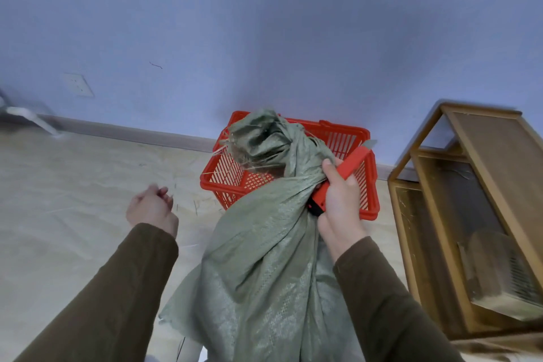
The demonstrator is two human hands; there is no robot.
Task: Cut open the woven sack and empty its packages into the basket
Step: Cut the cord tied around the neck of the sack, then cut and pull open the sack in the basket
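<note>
The right hand (338, 209) has its grip pressed around two things at once: the gathered neck of the woven sack (264, 244) and an orange utility knife (340, 173), whose blade end points up and away toward the far right corner of the basket. The left hand (152, 209) hangs loosely curled and holds nothing, well to the left of the sack. The sack stands upright between the two brown sleeves, its long axis running from the floor (73, 200) near the person up to its bunched, frayed mouth, which tips over the near rim of the red basket (346, 132). The cloth looks soft and crinkled, likely slippery in the weave, so the cinched neck is the sound place to hold; the body bulges little, so I judge the load light to moderate. Beyond the basket runs the wall; right of it stands a wooden shelf (470, 214).
</note>
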